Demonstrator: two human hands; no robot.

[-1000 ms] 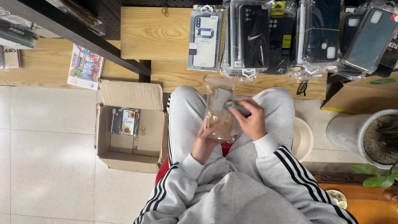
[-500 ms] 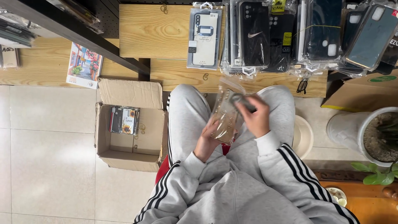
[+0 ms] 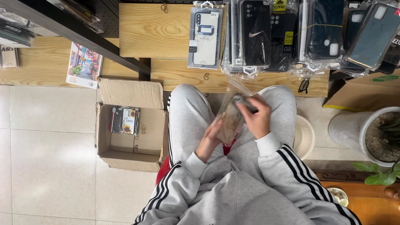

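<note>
Clear plastic sleeve (image 3: 230, 118) rests over my lap, my left hand (image 3: 210, 139) closed around its lower end while my right hand (image 3: 257, 118) pinches a dark phone case (image 3: 243, 101) at its open top. I judge bagging is underway; the case needs lining up square with the mouth. Cardboard box (image 3: 131, 125) sits left; hanging cases (image 3: 266, 35) crowd the wall ahead.

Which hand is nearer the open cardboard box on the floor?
Left. The left hand holds the clear packet over the lap, on the side toward the cardboard box. The right hand grips the packet's far side, farther from the box.
</note>
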